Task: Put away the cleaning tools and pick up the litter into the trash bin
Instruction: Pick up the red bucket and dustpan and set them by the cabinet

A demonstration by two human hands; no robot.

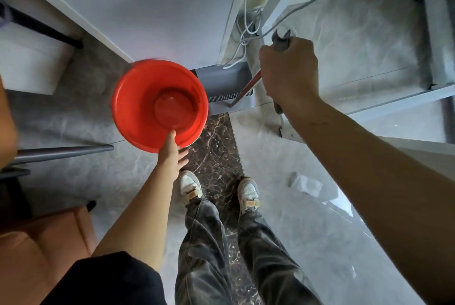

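Pinching the near rim of the red basin (160,105) with our left hand (172,154) over the floor (73,120), we judge it light, stiff and slippery, while our right hand (288,68) grips the tool handle (280,40) above the grey dustpan (229,83).

The left hand (173,154) holds the rim of a red basin (138,98) — the right hand (288,68) grips a grey handle (280,42) (a dustpan (221,80) stands below it).
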